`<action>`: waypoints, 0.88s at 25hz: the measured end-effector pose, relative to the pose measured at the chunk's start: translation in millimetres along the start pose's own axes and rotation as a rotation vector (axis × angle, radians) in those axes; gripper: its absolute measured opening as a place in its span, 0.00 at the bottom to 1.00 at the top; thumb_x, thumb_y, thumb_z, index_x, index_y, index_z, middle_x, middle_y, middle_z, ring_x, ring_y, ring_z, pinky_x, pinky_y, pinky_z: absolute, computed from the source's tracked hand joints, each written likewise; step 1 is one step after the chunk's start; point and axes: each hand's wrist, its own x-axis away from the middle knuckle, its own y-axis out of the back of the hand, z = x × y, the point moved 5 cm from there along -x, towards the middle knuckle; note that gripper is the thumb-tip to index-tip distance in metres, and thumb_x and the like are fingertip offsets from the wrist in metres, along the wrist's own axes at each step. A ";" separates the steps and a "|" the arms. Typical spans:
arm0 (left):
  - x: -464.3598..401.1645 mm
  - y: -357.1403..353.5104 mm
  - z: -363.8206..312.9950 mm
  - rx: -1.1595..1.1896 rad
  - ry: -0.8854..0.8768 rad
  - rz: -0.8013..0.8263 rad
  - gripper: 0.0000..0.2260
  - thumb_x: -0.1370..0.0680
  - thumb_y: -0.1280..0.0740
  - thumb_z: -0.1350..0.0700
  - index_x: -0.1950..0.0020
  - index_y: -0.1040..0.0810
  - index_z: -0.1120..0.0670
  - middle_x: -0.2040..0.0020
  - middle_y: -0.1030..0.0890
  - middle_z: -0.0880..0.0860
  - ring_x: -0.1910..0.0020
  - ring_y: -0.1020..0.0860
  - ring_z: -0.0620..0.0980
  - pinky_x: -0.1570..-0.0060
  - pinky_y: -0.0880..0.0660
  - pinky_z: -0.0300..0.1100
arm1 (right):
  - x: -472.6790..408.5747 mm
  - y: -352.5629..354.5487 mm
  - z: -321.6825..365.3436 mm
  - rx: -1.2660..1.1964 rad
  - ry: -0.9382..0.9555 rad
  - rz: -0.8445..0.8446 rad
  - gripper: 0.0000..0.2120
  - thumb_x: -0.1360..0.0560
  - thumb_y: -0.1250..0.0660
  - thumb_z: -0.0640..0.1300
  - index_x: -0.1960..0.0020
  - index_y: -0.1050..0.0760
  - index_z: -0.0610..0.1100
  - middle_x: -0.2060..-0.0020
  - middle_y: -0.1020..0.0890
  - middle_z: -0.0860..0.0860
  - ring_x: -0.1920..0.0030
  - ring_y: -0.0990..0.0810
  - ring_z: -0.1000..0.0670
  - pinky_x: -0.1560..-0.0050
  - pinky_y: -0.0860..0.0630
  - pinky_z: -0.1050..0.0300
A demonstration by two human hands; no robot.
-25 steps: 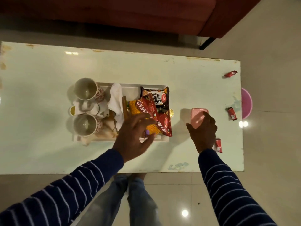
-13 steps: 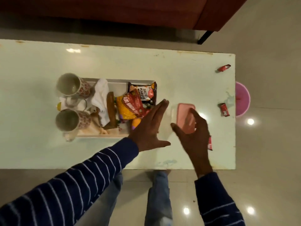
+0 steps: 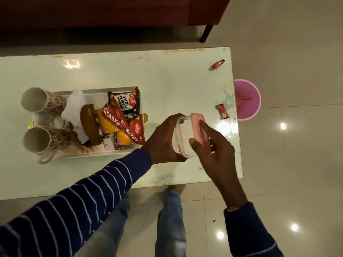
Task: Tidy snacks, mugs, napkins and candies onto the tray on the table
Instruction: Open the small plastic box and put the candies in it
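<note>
Now lifted off the table [image 3: 167, 71] into both hands, left hand [image 3: 163, 140] and right hand [image 3: 213, 145] gripping the pink-lidded box [image 3: 187, 134], presumably readying it for the loose candies [image 3: 223, 111].

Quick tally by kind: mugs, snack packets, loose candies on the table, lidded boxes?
White floral ceramic mugs: 2
Printed foil snack packets: 3, namely salted peanuts and two aloo bhujia sev
Red-wrapped candies loose on the table: 2
Clear plastic box with pink lid: 1, gripped by left hand and right hand
Total: 8
</note>
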 end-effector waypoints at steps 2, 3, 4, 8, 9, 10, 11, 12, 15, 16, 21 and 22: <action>-0.1 -0.4 -0.1 0.010 0.006 0.004 0.46 0.41 0.17 0.46 0.29 0.36 0.51 0.34 0.28 0.48 0.36 0.29 0.43 0.39 0.30 0.30 | -7.7 15.8 -16.7 -0.302 -0.097 -0.012 0.17 0.26 0.35 0.53 0.42 0.18 0.47 0.57 0.16 0.57 0.55 0.17 0.53 0.57 0.22 0.59; 1.1 -0.7 0.5 0.006 0.016 0.009 0.46 0.41 0.17 0.46 0.29 0.37 0.50 0.34 0.29 0.46 0.36 0.29 0.42 0.40 0.30 0.29 | -11.4 23.9 -28.5 -0.451 -0.158 -0.055 0.14 0.25 0.37 0.52 0.51 0.18 0.44 0.61 0.18 0.52 0.57 0.19 0.50 0.57 0.24 0.54; 2.8 -0.7 1.7 -0.002 0.028 0.008 0.46 0.41 0.17 0.46 0.29 0.37 0.49 0.34 0.29 0.45 0.36 0.29 0.42 0.40 0.31 0.28 | -14.3 32.2 -42.1 -0.562 -0.210 -0.114 0.11 0.24 0.37 0.50 0.56 0.20 0.44 0.62 0.20 0.49 0.57 0.21 0.48 0.56 0.25 0.51; 9.5 4.3 15.7 -0.023 0.073 -0.037 0.49 0.43 0.16 0.47 0.29 0.39 0.46 0.35 0.33 0.37 0.37 0.32 0.35 0.41 0.31 0.26 | -16.1 48.8 -108.3 -0.551 -0.323 -0.227 0.11 0.17 0.40 0.43 0.53 0.20 0.47 0.59 0.18 0.56 0.52 0.19 0.50 0.59 0.19 0.58; 11.0 5.8 20.7 -0.021 0.082 -0.052 0.50 0.44 0.16 0.47 0.28 0.39 0.46 0.35 0.34 0.34 0.36 0.33 0.32 0.42 0.32 0.24 | -13.7 48.1 -127.0 -0.503 -0.357 -0.227 0.11 0.17 0.41 0.43 0.49 0.20 0.47 0.57 0.17 0.56 0.50 0.19 0.48 0.60 0.19 0.59; 12.5 6.8 25.2 -0.019 0.092 -0.066 0.51 0.44 0.16 0.46 0.28 0.41 0.44 0.35 0.36 0.30 0.36 0.34 0.31 0.42 0.33 0.23 | -11.1 46.1 -144.4 -0.459 -0.388 -0.224 0.10 0.17 0.40 0.43 0.47 0.20 0.46 0.55 0.18 0.54 0.49 0.19 0.46 0.60 0.20 0.59; 13.4 7.4 29.1 -0.017 0.103 -0.079 0.52 0.44 0.16 0.46 0.27 0.42 0.41 0.34 0.38 0.28 0.35 0.34 0.31 0.41 0.34 0.23 | -9.0 43.4 -160.1 -0.423 -0.413 -0.219 0.09 0.17 0.40 0.43 0.46 0.20 0.46 0.53 0.18 0.52 0.47 0.20 0.44 0.59 0.20 0.57; 14.2 7.8 32.2 -0.016 0.113 -0.090 0.53 0.44 0.17 0.45 0.27 0.45 0.38 0.33 0.40 0.27 0.35 0.35 0.31 0.40 0.34 0.23 | -7.8 40.5 -173.6 -0.400 -0.434 -0.216 0.09 0.17 0.39 0.43 0.46 0.20 0.46 0.53 0.19 0.51 0.46 0.20 0.42 0.58 0.20 0.54; 15.0 5.5 39.8 -0.029 0.119 -0.092 0.52 0.44 0.17 0.43 0.28 0.45 0.35 0.34 0.40 0.26 0.34 0.34 0.32 0.40 0.33 0.25 | -6.8 32.4 -194.8 -0.373 -0.489 -0.224 0.08 0.18 0.38 0.42 0.44 0.20 0.45 0.52 0.19 0.49 0.44 0.21 0.40 0.53 0.20 0.49; 14.8 3.8 43.1 -0.041 0.120 -0.086 0.51 0.44 0.17 0.43 0.28 0.44 0.37 0.33 0.38 0.28 0.34 0.34 0.35 0.38 0.32 0.28 | -6.4 33.0 -198.1 -0.298 -0.489 -0.236 0.09 0.19 0.37 0.42 0.43 0.20 0.44 0.52 0.18 0.47 0.44 0.20 0.39 0.50 0.20 0.49; 13.0 2.4 46.4 -0.157 0.082 -0.141 0.51 0.44 0.18 0.42 0.27 0.41 0.47 0.30 0.33 0.46 0.34 0.34 0.43 0.36 0.34 0.38 | -2.3 33.8 -171.5 0.411 -0.205 -0.335 0.17 0.22 0.33 0.46 0.34 0.26 0.44 0.40 0.24 0.45 0.39 0.26 0.44 0.44 0.28 0.55; 12.0 2.9 45.1 -0.179 0.079 -0.159 0.51 0.44 0.18 0.42 0.28 0.40 0.48 0.31 0.32 0.49 0.34 0.34 0.44 0.36 0.34 0.39 | -4.0 23.6 -161.5 0.398 -0.140 -0.283 0.18 0.22 0.34 0.47 0.33 0.26 0.46 0.40 0.23 0.47 0.40 0.26 0.46 0.44 0.29 0.57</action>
